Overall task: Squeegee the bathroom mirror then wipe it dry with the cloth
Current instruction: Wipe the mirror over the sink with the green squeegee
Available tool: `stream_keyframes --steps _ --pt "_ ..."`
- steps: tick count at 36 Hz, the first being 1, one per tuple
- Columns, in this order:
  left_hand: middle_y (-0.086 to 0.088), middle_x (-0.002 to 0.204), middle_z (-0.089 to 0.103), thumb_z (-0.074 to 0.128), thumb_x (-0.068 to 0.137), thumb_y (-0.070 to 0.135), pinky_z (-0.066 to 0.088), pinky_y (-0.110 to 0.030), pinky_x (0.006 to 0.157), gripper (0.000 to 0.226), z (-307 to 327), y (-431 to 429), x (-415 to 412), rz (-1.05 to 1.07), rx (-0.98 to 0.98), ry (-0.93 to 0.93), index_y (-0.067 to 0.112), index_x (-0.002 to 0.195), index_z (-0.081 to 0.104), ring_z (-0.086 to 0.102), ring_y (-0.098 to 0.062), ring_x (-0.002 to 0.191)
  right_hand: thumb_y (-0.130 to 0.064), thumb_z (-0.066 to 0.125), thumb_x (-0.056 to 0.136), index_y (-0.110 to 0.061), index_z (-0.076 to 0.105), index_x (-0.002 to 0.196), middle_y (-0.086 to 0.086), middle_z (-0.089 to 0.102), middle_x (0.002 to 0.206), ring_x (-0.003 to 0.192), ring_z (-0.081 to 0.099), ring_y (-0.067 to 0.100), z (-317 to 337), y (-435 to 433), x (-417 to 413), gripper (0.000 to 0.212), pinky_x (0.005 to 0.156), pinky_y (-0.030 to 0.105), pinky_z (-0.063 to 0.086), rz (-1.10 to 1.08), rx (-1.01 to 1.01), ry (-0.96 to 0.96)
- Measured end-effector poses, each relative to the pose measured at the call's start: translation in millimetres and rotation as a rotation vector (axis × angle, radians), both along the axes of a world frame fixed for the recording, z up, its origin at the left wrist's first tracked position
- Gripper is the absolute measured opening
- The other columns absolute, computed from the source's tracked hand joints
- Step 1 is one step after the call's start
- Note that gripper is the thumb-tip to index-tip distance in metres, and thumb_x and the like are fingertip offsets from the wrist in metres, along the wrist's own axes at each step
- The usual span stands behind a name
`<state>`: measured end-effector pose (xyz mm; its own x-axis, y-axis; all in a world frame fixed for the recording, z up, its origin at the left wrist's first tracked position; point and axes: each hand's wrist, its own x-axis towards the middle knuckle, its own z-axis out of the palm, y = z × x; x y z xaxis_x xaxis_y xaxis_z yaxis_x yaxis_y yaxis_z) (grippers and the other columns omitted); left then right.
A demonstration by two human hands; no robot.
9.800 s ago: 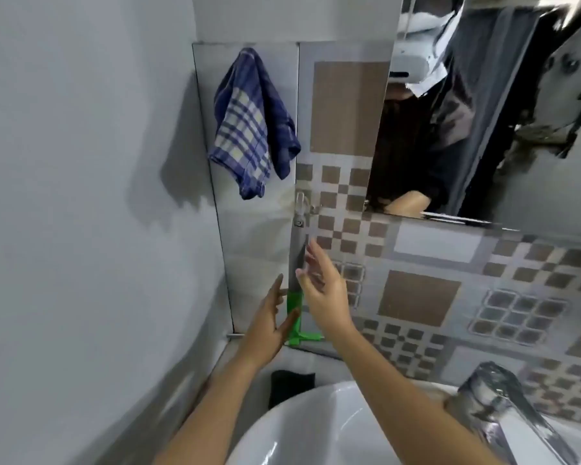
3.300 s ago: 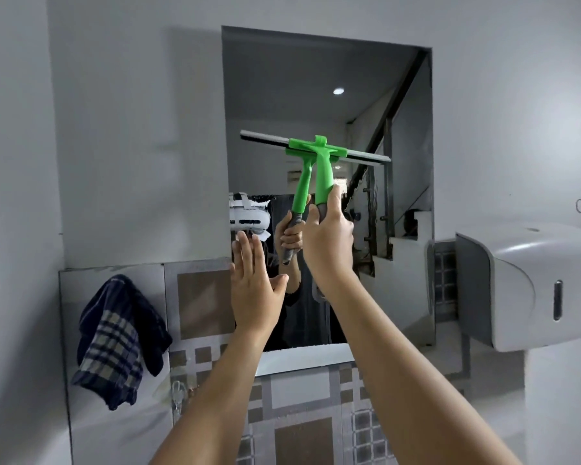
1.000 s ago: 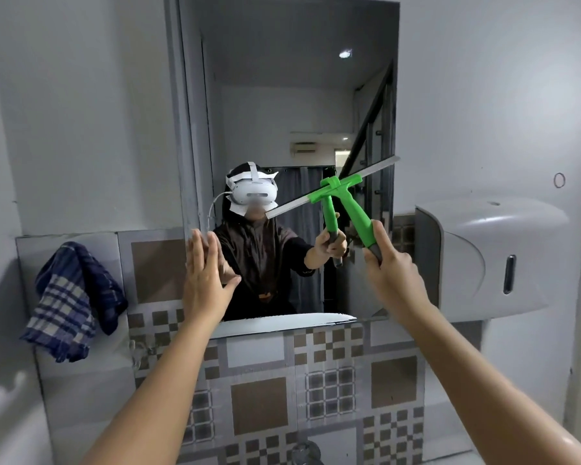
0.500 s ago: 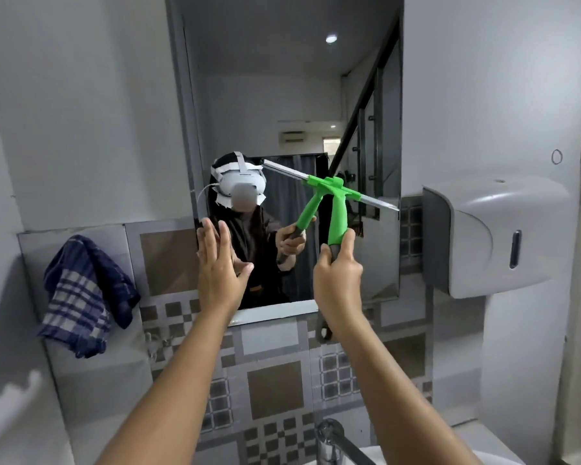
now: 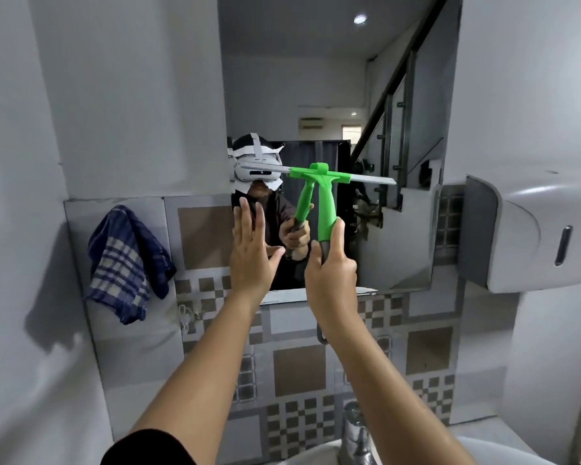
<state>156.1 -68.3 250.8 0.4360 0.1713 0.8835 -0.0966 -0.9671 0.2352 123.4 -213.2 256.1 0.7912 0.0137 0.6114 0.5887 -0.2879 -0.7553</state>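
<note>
The bathroom mirror point(image 5: 316, 78) fills the wall ahead. My right hand point(image 5: 331, 268) grips the handle of a green squeegee point(image 5: 326, 203), held upright with its grey blade lying level against the lower half of the glass. My left hand point(image 5: 250, 253) is open, fingers up, palm towards the mirror's lower left corner; whether it touches the glass is unclear. A blue checked cloth point(image 5: 126, 263) hangs on the tiled wall to the left of the mirror, untouched.
A white dispenser point(image 5: 530, 233) juts from the wall right of the mirror. Below are patterned tiles, a chrome tap point(image 5: 354, 434) and the rim of a white basin point(image 5: 503, 456). A plain wall closes in on the left.
Over the last second the squeegee blade went from tilted up at the right to level, and my right hand shifted left towards the mirror's middle. My left hand stayed raised by the glass.
</note>
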Motion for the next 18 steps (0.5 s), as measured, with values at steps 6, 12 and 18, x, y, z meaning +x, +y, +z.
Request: stream_keyframes --steps 6,12,18 --pt "-0.009 0.156 -0.005 0.064 0.087 0.020 0.000 -0.028 0.116 0.084 -11.7 0.7 4.3 0.026 -0.026 -0.020 0.010 0.148 0.008 -0.005 -0.026 0.145 -0.034 0.035 0.098 -0.030 0.004 0.148 0.007 0.051 0.071 0.064 0.054 0.025 1.6 -1.5 -2.9 0.059 0.057 0.035 0.048 -0.005 -0.103 -0.033" --pt "-0.013 0.157 -0.001 0.060 0.089 0.019 0.005 -0.034 0.119 0.078 -33.8 -4.5 8.1 0.041 -0.075 -0.056 0.008 0.148 0.010 -0.004 -0.025 0.145 -0.032 0.033 0.099 -0.025 0.003 0.148 0.001 0.042 0.074 0.070 0.047 0.023 4.5 -8.5 -5.0 0.058 0.062 0.034 0.043 -0.044 -0.242 -0.090" --pt "-0.018 0.156 0.008 0.064 0.087 0.019 0.016 -0.038 0.118 0.078 -49.4 -9.6 10.6 0.072 -0.120 -0.065 0.005 0.147 0.015 0.004 -0.029 0.145 -0.028 0.033 0.099 -0.021 0.006 0.149 0.001 0.045 0.067 0.065 0.053 0.025 2.0 -18.2 5.2 0.057 0.049 0.030 0.035 -0.136 -0.379 -0.181"
